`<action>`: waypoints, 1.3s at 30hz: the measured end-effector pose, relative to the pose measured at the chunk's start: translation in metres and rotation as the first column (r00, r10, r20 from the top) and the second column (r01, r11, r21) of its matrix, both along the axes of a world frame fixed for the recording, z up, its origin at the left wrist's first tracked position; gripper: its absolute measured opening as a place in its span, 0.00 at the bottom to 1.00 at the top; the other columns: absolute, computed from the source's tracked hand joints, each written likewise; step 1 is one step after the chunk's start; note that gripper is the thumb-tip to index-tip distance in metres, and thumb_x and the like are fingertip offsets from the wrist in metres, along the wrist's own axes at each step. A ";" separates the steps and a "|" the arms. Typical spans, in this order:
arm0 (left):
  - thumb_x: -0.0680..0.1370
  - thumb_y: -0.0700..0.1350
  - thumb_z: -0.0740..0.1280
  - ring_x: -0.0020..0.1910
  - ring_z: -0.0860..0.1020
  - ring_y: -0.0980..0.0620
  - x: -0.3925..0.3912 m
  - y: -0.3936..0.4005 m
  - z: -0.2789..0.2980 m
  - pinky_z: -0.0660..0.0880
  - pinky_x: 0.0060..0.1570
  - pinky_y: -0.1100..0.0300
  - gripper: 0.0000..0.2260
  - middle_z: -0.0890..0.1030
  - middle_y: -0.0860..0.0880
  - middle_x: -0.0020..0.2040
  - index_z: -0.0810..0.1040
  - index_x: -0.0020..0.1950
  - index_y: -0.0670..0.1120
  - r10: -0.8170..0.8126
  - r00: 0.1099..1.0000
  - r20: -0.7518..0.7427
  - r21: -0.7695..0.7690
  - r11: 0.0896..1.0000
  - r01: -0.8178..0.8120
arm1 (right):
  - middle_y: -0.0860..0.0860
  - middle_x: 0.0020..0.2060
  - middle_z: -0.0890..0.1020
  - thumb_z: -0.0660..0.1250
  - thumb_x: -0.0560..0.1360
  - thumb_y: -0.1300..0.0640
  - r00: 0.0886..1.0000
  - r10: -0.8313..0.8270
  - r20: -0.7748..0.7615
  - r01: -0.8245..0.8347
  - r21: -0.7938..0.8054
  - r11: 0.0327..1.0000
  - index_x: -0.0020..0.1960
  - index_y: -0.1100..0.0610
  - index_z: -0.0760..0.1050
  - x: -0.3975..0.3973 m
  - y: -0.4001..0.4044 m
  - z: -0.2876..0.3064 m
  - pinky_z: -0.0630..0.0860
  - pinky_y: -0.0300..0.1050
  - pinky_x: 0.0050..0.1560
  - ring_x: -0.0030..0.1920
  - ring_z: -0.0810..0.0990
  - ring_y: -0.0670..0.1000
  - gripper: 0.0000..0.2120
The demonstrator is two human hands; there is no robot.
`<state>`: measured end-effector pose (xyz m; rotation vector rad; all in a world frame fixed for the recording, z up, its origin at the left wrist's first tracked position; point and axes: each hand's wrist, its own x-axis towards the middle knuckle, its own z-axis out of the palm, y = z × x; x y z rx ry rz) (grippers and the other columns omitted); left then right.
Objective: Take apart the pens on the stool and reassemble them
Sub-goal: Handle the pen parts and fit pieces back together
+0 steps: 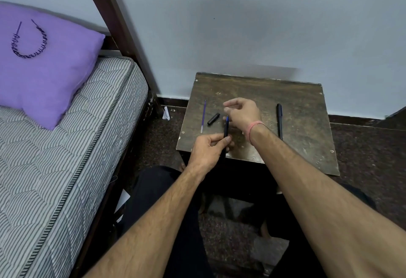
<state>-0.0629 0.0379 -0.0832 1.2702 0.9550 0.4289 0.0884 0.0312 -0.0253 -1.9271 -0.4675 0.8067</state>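
On the worn wooden stool (303, 137) lie a thin blue refill (203, 116) at the left, a short black cap (213, 119) beside it, and a whole black pen (279, 120) at the right. My left hand (208, 151) grips a black pen barrel (226, 129) upright over the stool's near left edge; a blue refill tip sticks out of its top. My right hand (241, 113), with a pink band on the wrist, hovers just above that tip. Its fingers are curled and its palm is hidden, so whether it holds a small part is unclear.
A bed with a striped mattress (66, 157) and a purple pillow (44, 62) stands at the left, with a dark bedpost (118, 29) running up the pale wall. A black hairband (28, 42) lies on the pillow. My dark-trousered legs are below the stool.
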 end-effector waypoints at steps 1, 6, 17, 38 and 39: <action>0.84 0.45 0.75 0.41 0.85 0.58 0.000 0.000 0.000 0.81 0.59 0.55 0.07 0.92 0.49 0.46 0.91 0.49 0.52 0.002 1.000 -0.003 -0.004 1.000 -0.002 | 0.51 0.50 0.89 0.74 0.81 0.61 0.996 0.048 0.076 -0.046 -0.022 0.999 0.52 0.52 0.88 0.000 0.004 0.002 0.86 0.56 0.61 0.54 0.89 0.52 0.06; 0.85 0.46 0.75 0.44 0.84 0.58 -0.002 -0.001 0.001 0.81 0.61 0.56 0.05 0.92 0.47 0.49 0.91 0.54 0.49 0.010 0.999 0.030 -0.039 0.999 -0.009 | 0.48 0.50 0.90 0.74 0.80 0.56 0.945 0.257 0.205 -0.235 -0.125 0.964 0.49 0.50 0.90 -0.006 0.023 0.016 0.83 0.52 0.65 0.56 0.87 0.51 0.06; 0.86 0.46 0.73 0.41 0.82 0.59 -0.004 -0.001 0.001 0.80 0.54 0.62 0.07 0.92 0.51 0.46 0.90 0.54 0.47 -0.026 1.000 0.005 -0.027 0.999 0.026 | 0.48 0.53 0.91 0.79 0.76 0.60 0.690 0.668 0.280 -0.511 -0.465 0.723 0.55 0.49 0.91 0.016 0.033 0.021 0.80 0.43 0.65 0.60 0.86 0.48 0.10; 0.85 0.47 0.74 0.45 0.83 0.54 -0.005 -0.004 0.004 0.80 0.63 0.49 0.06 0.92 0.48 0.48 0.90 0.52 0.49 -0.030 1.000 -0.006 -0.028 0.999 0.030 | 0.54 0.55 0.89 0.71 0.76 0.66 0.846 0.388 0.366 -0.196 -0.463 0.864 0.55 0.54 0.89 -0.004 0.036 0.016 0.83 0.48 0.64 0.59 0.86 0.57 0.13; 0.85 0.47 0.74 0.44 0.83 0.54 -0.005 -0.004 0.004 0.80 0.63 0.50 0.06 0.92 0.48 0.48 0.90 0.52 0.49 -0.023 1.000 -0.009 -0.026 0.999 0.022 | 0.52 0.53 0.88 0.73 0.74 0.67 0.898 0.316 0.305 -0.177 -0.408 0.896 0.52 0.52 0.88 -0.001 0.035 0.015 0.83 0.45 0.62 0.58 0.86 0.54 0.13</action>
